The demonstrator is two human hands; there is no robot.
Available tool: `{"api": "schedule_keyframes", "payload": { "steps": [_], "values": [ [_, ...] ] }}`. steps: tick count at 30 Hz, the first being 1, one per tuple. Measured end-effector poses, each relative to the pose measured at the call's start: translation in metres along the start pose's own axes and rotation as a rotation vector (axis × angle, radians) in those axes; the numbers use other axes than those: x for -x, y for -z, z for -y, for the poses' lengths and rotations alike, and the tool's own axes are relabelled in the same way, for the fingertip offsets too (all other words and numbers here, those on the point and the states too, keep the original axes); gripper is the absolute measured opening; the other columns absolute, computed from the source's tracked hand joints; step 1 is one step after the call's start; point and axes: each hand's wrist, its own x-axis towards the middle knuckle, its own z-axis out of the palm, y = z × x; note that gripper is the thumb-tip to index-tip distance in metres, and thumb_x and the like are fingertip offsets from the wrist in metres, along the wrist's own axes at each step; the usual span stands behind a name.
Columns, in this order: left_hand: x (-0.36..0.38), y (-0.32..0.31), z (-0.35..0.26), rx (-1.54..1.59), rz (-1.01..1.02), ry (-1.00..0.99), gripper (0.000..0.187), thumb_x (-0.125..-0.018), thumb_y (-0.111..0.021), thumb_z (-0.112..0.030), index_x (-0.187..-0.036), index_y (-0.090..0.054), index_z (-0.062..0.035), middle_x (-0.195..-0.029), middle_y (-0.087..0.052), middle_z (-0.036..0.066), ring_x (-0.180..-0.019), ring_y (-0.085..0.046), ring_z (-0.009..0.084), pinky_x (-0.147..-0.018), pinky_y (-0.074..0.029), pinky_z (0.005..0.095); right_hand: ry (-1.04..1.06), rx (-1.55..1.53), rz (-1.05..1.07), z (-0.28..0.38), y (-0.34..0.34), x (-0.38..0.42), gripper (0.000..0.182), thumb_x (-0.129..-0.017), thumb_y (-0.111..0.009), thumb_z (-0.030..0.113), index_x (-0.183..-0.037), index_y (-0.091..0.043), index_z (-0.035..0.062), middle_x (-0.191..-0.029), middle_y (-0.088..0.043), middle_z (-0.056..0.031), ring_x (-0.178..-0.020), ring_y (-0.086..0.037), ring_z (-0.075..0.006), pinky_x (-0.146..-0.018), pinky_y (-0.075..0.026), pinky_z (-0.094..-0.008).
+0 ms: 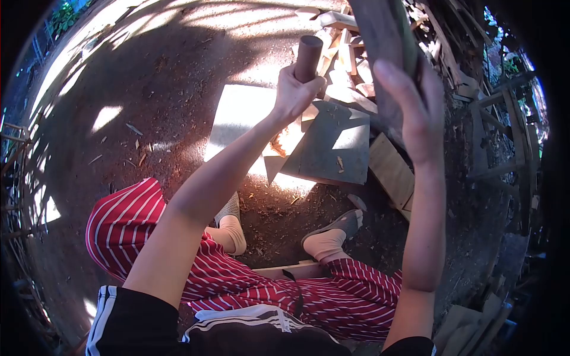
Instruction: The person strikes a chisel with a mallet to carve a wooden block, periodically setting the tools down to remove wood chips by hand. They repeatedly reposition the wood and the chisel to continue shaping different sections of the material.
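My left hand [295,95] is wrapped round a dark brown cylindrical piece [309,56], held upright in front of me. At the upper right, my right hand [415,113] grips a long, thick, dark piece of wood [383,35] that runs out past the top of the view. Below my left hand, a pale board [237,110] and a grey board [332,142] lie on the ground, with an orange-brown scrap [278,144] near where they meet.
Wood pieces [347,53] are heaped beyond the boards. A brown plank [392,169] lies right of the grey board. Wooden frames [504,130] stand at the right edge. My feet rest on dirt ground [160,89] strewn with chips, and more wood offcuts [475,320] lie at the lower right.
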Motion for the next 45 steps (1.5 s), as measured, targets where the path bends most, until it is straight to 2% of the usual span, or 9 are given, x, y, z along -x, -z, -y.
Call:
{"api": "schedule_keyframes", "payload": {
  "steps": [12, 20, 23, 31, 36, 39, 41, 43, 45],
  "values": [
    [0.005, -0.005, 0.004, -0.203, -0.011, -0.019, 0.018, -0.068, -0.065, -0.013, -0.071, -0.056, 0.0015, -0.06, -0.054, 0.002, -0.056, -0.051, 0.008, -0.053, -0.042, 0.0268, -0.413, -0.187, 0.012, -0.017, -0.007, 0.045, 0.031, -0.087, -0.062, 0.023, -0.106, -0.056, -0.0001, -0.097, -0.059, -0.0053, -0.09, -0.054, -0.0096, -0.08, -0.043, -0.025],
    [0.011, -0.015, 0.011, -0.237, 0.05, -0.065, 0.02, -0.068, -0.064, -0.014, -0.074, -0.057, 0.0033, -0.061, -0.057, 0.005, -0.059, -0.053, 0.0077, -0.055, -0.044, 0.027, 0.088, -0.028, -0.171, 0.025, 0.013, 0.001, 0.046, -0.086, -0.058, 0.037, -0.108, -0.055, -0.0033, -0.09, -0.062, -0.0105, -0.083, -0.06, -0.0173, -0.078, -0.045, -0.0301],
    [0.008, -0.013, 0.022, -0.233, 0.044, -0.175, 0.02, -0.067, -0.064, -0.014, -0.075, -0.057, 0.0036, -0.062, -0.057, 0.005, -0.058, -0.052, 0.008, -0.054, -0.044, 0.0266, -0.197, 0.657, 0.145, -0.011, 0.001, 0.02, 0.044, -0.085, -0.06, 0.039, -0.104, -0.056, -0.0009, -0.082, -0.06, -0.0063, -0.073, -0.056, -0.0109, -0.068, -0.045, -0.0266],
    [0.017, -0.015, 0.004, -0.249, 0.05, 0.02, 0.021, -0.068, -0.064, -0.015, -0.075, -0.056, 0.0031, -0.062, -0.056, 0.005, -0.057, -0.053, 0.0102, -0.055, -0.044, 0.0284, -0.126, -0.139, -0.202, 0.013, 0.019, 0.011, 0.038, -0.087, -0.061, 0.029, -0.106, -0.058, -0.0036, -0.09, -0.064, -0.01, -0.078, -0.063, -0.0175, -0.07, -0.049, -0.0322],
    [0.01, -0.021, 0.011, -0.193, 0.022, -0.209, 0.019, -0.066, -0.064, -0.013, -0.074, -0.057, 0.0037, -0.064, -0.059, 0.007, -0.06, -0.053, 0.0088, -0.056, -0.045, 0.0282, 0.074, 0.793, 0.117, -0.012, 0.015, 0.028, 0.041, -0.085, -0.064, 0.032, -0.106, -0.057, -0.0028, -0.078, -0.064, -0.0138, -0.071, -0.062, -0.0172, -0.064, -0.048, -0.033],
    [0.016, -0.018, 0.003, -0.3, 0.053, 0.013, 0.019, -0.066, -0.063, -0.011, -0.075, -0.057, 0.004, -0.064, -0.059, 0.007, -0.061, -0.053, 0.0082, -0.057, -0.045, 0.0267, -0.192, 0.136, 0.093, 0.017, 0.031, 0.012, 0.044, -0.084, -0.065, 0.034, -0.108, -0.056, -0.0015, -0.081, -0.064, -0.0147, -0.078, -0.062, -0.0171, -0.071, -0.049, -0.0306],
    [0.016, -0.019, 0.008, -0.289, 0.051, -0.026, 0.019, -0.066, -0.063, -0.011, -0.074, -0.056, 0.0039, -0.064, -0.058, 0.006, -0.06, -0.052, 0.0081, -0.056, -0.045, 0.0259, 0.084, 0.015, -0.194, 0.018, 0.018, 0.009, 0.047, -0.084, -0.066, 0.036, -0.108, -0.055, -0.0029, -0.082, -0.065, -0.0139, -0.079, -0.062, -0.0174, -0.073, -0.048, -0.0305],
    [0.014, -0.02, 0.014, -0.258, 0.031, -0.146, 0.018, -0.066, -0.063, -0.012, -0.074, -0.057, 0.0038, -0.063, -0.057, 0.006, -0.058, -0.052, 0.0084, -0.054, -0.045, 0.0266, -0.286, 0.84, 0.286, -0.002, 0.017, 0.024, 0.05, -0.084, -0.065, 0.039, -0.109, -0.054, -0.0021, -0.088, -0.065, -0.0112, -0.081, -0.062, -0.0172, -0.073, -0.048, -0.0318],
    [0.015, -0.025, 0.013, -0.285, 0.03, -0.217, 0.019, -0.066, -0.063, -0.013, -0.074, -0.057, 0.0038, -0.063, -0.058, 0.006, -0.058, -0.053, 0.0091, -0.055, -0.045, 0.0274, -0.252, 0.634, 0.244, -0.031, 0.024, 0.035, 0.054, -0.084, -0.063, 0.044, -0.112, -0.052, -0.0017, -0.093, -0.064, -0.0089, -0.08, -0.062, -0.0199, -0.076, -0.049, -0.0338]
  ]
}}
